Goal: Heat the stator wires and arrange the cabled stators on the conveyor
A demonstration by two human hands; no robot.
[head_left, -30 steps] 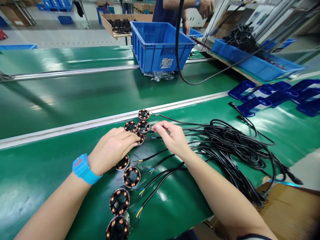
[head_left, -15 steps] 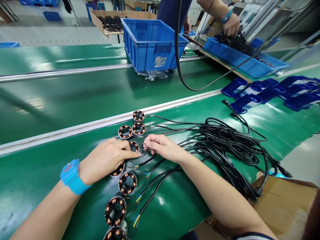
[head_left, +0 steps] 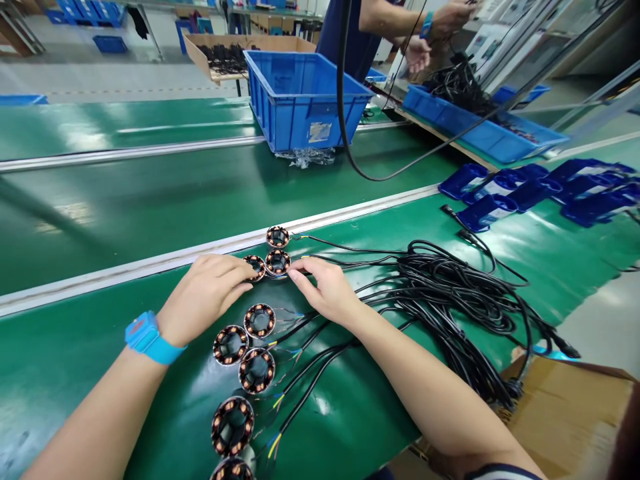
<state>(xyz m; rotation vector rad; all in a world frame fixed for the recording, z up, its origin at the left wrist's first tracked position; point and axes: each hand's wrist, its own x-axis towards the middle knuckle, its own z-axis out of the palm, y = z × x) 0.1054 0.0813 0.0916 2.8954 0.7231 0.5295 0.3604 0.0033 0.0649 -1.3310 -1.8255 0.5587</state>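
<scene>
Ring-shaped motor stators with copper coils lie in a rough column on the green work surface. My left hand [head_left: 213, 287], a blue band on its wrist, has its fingertips closed on the left side of a far stator [head_left: 257, 267]. Touching that stator is another one [head_left: 278, 261]. At its right edge, my right hand [head_left: 323, 287] pinches with thumb and forefinger; what lies between them is too small to make out. Nearer me sits a stator [head_left: 259, 321] with thin leads running right. Black cables [head_left: 450, 287] with coloured wire ends fan out toward the stators.
Dark blue plastic housings [head_left: 487, 212] stand at the right. A blue crate [head_left: 310, 113] sits across the white rail [head_left: 200, 252]. Beyond, a co-worker's hands [head_left: 445, 20] are above a blue tray [head_left: 490, 127] of cables. A cardboard box [head_left: 575, 413] is at lower right. A black cable [head_left: 345, 113] hangs down.
Both hands have moved away from me, off the middle stator, to the far pair. The middle stator now lies free of my hands. The co-worker's hand has lifted from the blue tray.
</scene>
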